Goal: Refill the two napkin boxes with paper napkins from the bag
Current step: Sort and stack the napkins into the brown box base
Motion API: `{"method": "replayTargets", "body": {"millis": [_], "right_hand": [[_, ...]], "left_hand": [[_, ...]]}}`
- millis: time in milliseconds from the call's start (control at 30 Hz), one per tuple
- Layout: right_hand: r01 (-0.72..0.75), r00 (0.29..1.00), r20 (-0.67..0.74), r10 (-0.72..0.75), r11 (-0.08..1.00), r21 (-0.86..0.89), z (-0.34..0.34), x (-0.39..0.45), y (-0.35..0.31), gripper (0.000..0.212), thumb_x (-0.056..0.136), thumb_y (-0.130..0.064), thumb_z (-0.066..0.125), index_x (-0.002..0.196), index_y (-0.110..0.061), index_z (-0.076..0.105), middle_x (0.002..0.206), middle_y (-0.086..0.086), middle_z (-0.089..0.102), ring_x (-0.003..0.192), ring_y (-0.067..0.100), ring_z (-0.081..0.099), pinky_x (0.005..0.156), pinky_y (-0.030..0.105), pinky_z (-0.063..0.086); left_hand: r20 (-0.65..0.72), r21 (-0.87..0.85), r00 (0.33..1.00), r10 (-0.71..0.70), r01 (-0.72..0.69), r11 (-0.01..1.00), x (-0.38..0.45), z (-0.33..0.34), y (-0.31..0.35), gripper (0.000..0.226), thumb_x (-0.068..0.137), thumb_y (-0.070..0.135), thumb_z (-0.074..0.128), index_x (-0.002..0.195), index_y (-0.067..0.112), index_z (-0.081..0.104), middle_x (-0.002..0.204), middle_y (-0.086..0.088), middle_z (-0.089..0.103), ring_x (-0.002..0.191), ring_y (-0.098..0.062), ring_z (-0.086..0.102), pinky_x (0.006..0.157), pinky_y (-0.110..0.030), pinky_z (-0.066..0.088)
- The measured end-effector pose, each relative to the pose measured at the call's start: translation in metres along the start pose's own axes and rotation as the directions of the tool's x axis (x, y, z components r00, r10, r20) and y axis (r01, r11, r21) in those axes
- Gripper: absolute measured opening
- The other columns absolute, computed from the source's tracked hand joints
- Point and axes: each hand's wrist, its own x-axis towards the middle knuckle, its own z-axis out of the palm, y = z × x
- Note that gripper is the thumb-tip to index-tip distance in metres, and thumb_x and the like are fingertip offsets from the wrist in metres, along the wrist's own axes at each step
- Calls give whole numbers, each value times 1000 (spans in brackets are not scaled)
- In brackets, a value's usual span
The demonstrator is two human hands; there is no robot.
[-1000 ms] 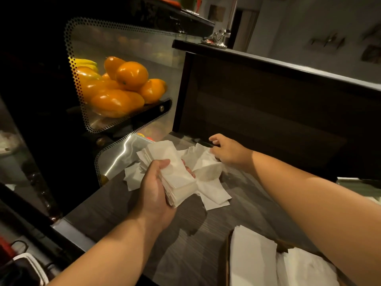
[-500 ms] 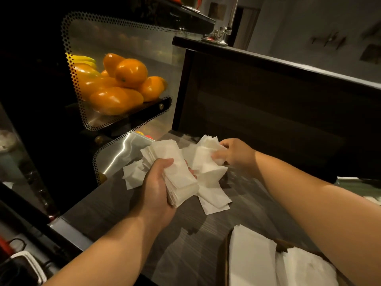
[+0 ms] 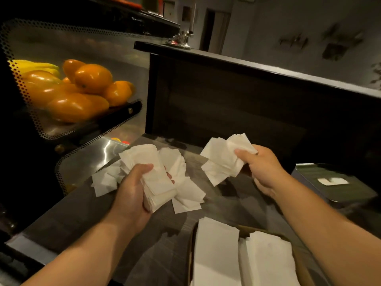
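The left hand (image 3: pixel 134 195) grips a squared napkin stack (image 3: pixel 156 180); the right hand (image 3: pixel 261 168) pinches a loose bunch (image 3: pixel 222 162), probably to combine them.

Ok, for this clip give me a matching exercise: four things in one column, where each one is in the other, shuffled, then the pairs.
Things:
1. neat napkin stack
2. fanned napkin bunch
3. loose napkins
4. oranges

Places:
A. lying on the counter
B. behind the perforated screen, upper left
C. gripped in the left hand
D. held up off the counter by the right hand

Pairs: 1-C, 2-D, 3-A, 4-B
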Motion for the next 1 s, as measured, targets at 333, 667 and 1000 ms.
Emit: {"method": "replayTargets", "body": {"millis": [333,667,1000], "right_hand": [[397,912,8,-410,878,-268,-28,-62,-2,13,89,-28,76,97,-31,66,92,-21,66,88,-1,65,67,12,54],[268,951,178,-252,961,-74,-22,-55,24,9,92,-31,69,101,-31,71,98,-15,72,93,2,68,71,17,54],[83,994,-96,-45,893,443,-55,-37,3,14,97,-25,64,109,-22,70,98,-5,78,92,9,74,75,27,59]], "left_hand": [[209,438,925,-317,201,876,33,94,-39,37,89,51,63,116,27,58,107,-6,72,97,-29,70,90,-47,56],[252,194,904,-347,304,933,55,88,-77,36,89,41,60,120,23,62,106,-9,75,96,-28,73,82,-43,59],[272,-11,892,-360,377,926,72,84,-90,59,67,42,72,123,27,59,109,-12,74,95,-34,72,77,-51,59]]}}
